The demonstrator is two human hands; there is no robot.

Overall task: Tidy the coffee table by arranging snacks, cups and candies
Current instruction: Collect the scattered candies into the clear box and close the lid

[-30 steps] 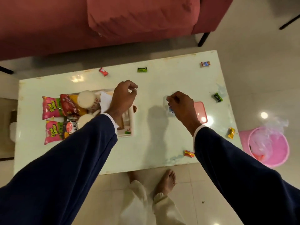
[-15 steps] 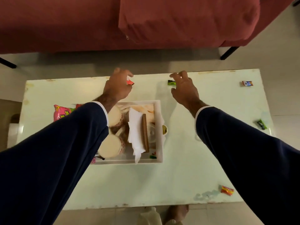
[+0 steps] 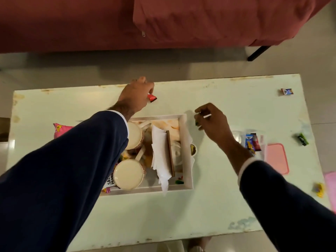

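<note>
Now: red candy (image 3: 152, 97) pinched in L hand (image 3: 135, 98) fingers (image 3: 148, 86), above table (image 3: 227, 206).

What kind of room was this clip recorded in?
Most likely a home living room. A red sofa stands on a tiled floor behind a low pale coffee table, which holds a white tray of snacks and cups, with wrapped candies scattered around it.

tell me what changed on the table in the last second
Both hands left the middle and went to the far edge. The left hand now pinches the red candy there. The right hand took the green candy and has drawn back beside the tray. The other scattered candies, the tray and the pink lid stayed put.
</note>
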